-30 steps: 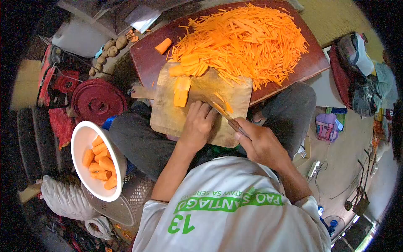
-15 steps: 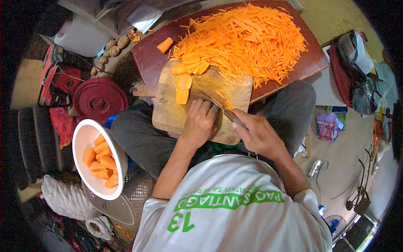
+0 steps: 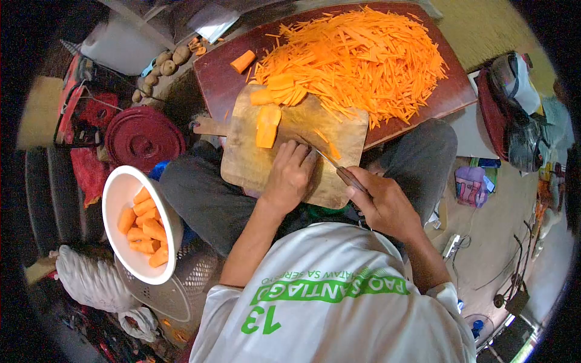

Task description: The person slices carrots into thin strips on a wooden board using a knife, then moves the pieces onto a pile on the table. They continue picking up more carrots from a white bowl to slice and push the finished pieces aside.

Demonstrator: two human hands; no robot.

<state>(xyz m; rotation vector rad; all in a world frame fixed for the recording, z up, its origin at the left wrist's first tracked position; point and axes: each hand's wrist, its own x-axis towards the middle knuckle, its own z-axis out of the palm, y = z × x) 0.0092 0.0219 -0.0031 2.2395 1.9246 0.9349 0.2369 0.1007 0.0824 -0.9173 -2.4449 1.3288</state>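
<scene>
My right hand point(image 3: 384, 202) is wrapped round the handle of a knife point(image 3: 327, 158). Its blade points up and left, close to the fingertips of my left hand point(image 3: 292, 172). Those left fingers are curled down on a wooden cutting board point(image 3: 242, 163); what they press, if anything, is hidden beneath them. A few carrot strips point(image 3: 331, 148) lie by the blade. Flat carrot slices point(image 3: 267, 126) and a fanned stack of slices point(image 3: 287, 91) rest on the board's upper part. Beyond it, a large heap of carrot strips point(image 3: 363, 60) covers much of a dark red table point(image 3: 215, 78).
A white bowl point(image 3: 109, 224) at the left holds several peeled carrot pieces point(image 3: 145, 224). One carrot chunk point(image 3: 242, 62) lies on the table's left side. Further left are a dark red lid point(image 3: 144, 140) and several round brown things point(image 3: 180, 54). A purple bag point(image 3: 471, 186) stands at right.
My right hand and the knife have shifted slightly right and down, away from the left fingers. The blade shows more now. My left hand stays curled on the board.
</scene>
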